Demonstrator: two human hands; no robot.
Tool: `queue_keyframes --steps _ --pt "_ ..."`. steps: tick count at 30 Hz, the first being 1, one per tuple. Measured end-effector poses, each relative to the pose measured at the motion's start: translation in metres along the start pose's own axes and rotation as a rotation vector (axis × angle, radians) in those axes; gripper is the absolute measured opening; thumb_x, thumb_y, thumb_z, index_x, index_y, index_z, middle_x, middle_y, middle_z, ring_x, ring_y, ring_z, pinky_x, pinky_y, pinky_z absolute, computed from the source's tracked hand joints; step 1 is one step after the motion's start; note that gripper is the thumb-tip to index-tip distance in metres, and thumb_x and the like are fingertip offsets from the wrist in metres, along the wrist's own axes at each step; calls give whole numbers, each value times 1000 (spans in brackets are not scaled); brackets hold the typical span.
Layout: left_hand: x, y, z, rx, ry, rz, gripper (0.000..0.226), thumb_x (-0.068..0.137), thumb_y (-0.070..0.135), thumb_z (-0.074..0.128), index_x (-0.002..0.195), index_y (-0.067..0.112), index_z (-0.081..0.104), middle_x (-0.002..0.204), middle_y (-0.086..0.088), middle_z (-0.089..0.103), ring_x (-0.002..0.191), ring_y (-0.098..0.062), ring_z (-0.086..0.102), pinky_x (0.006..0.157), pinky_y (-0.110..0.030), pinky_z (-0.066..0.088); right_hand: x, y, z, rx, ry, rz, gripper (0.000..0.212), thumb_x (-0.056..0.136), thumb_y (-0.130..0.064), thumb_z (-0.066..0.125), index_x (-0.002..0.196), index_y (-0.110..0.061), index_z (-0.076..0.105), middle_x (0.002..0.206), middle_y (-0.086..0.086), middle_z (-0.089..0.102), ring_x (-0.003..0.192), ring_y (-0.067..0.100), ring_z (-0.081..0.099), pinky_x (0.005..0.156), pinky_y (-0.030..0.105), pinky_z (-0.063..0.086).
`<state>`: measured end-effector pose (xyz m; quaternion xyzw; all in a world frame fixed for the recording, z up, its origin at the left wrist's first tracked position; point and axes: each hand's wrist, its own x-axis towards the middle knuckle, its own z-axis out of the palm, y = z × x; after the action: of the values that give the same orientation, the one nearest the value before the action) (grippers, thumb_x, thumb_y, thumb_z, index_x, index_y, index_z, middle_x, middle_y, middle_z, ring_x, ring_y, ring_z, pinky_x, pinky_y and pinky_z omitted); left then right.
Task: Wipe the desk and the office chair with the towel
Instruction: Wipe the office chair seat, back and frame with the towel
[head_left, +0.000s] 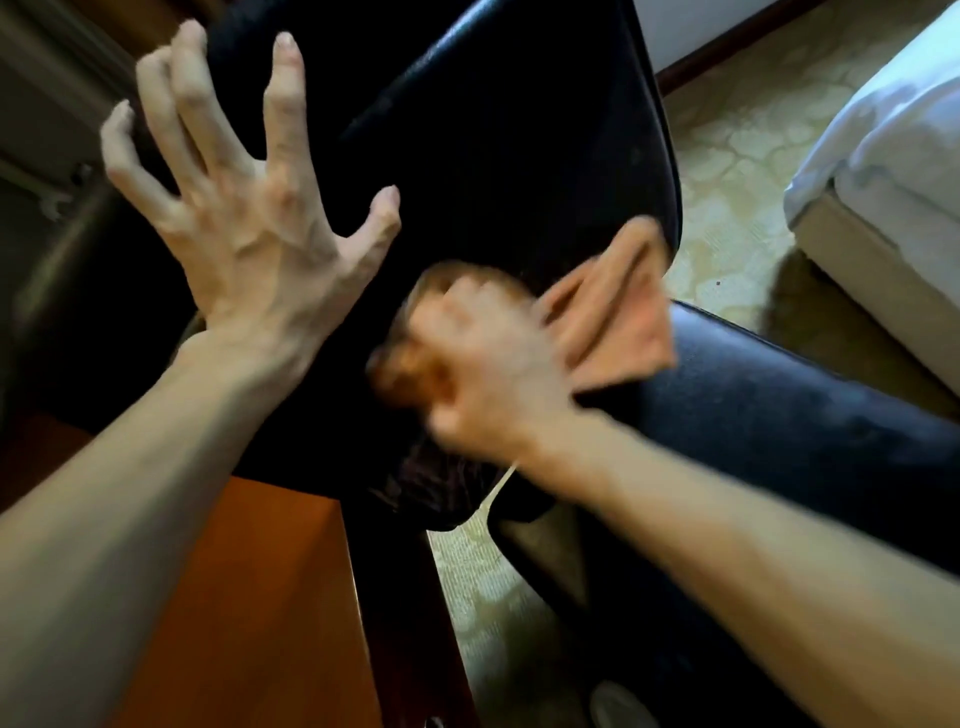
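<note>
The left hand (244, 208) lies flat on the black chair (519, 130) back, fingers spread wide, gripping nothing. The right hand (483, 374), blurred, is closed around a tan towel (613, 312) pressed to the lower back of the chair, just above the seat. The towel's free end runs up and right from the fist. An orange-brown desk (260, 597) sits lower left.

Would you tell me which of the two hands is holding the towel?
The right hand, blurred, grips the tan towel; the left hand is spread flat on the black chair.
</note>
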<state>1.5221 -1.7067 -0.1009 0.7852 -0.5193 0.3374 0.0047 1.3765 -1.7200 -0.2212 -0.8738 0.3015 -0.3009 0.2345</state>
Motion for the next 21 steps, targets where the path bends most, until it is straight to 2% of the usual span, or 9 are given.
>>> queue_keyframes --steps 2,3,6,9,12,14,17,19,21 --pt "-2 0 -1 -17 18 5 87 89 69 45 160 26 21 166 -23 19 155 -44 17 122 -61 13 -34 -38 18 72 -265 -241 51 66 -38 80 114 -26 66 117 8 60 105 31 56 77 43 54" --pt "-2 0 0 -24 29 11 86 89 69 46 160 25 23 166 -24 20 154 -44 18 122 -61 14 -41 -45 21 72 -340 -307 49 69 -39 78 116 -29 65 120 6 60 106 29 56 77 42 55" --pt "-4 -1 1 1 49 17 85 89 67 46 160 25 25 165 -24 22 154 -43 21 122 -61 16 -34 -39 13 33 -355 -378 47 74 -44 75 119 -31 65 122 3 61 109 27 59 79 42 56" --pt "-3 1 0 11 44 5 86 89 68 43 161 26 24 166 -22 20 154 -41 20 122 -59 15 -3 -14 -21 40 -59 -180 41 76 -47 75 112 -29 67 113 5 62 104 31 62 73 43 58" --pt "-2 1 -1 30 35 1 87 89 69 41 162 26 23 166 -23 20 155 -42 19 122 -60 15 44 30 -57 -22 284 135 41 76 -47 62 113 -30 64 116 3 62 107 31 62 79 48 56" --pt "-1 1 0 39 34 -3 86 89 70 39 162 26 23 166 -24 20 155 -42 19 123 -60 15 69 54 -72 -1 382 352 41 75 -43 58 114 -32 62 118 -1 61 111 28 61 86 45 52" --pt "-2 3 2 58 42 -16 86 88 70 38 162 27 24 166 -24 21 155 -42 18 123 -59 14 66 42 -43 24 323 486 47 72 -42 56 118 -31 61 119 2 60 113 31 60 90 47 48" --pt "-2 4 4 72 44 -32 86 88 70 38 161 26 25 165 -25 23 155 -42 19 124 -59 14 34 2 -3 43 254 400 48 68 -41 59 113 -24 62 111 8 60 103 36 61 80 48 51" --pt "-3 4 5 83 46 -39 87 88 72 38 161 26 27 164 -25 24 155 -42 20 124 -59 14 -7 -44 28 120 128 273 49 62 -39 71 106 -19 62 103 11 58 93 36 59 68 45 52"
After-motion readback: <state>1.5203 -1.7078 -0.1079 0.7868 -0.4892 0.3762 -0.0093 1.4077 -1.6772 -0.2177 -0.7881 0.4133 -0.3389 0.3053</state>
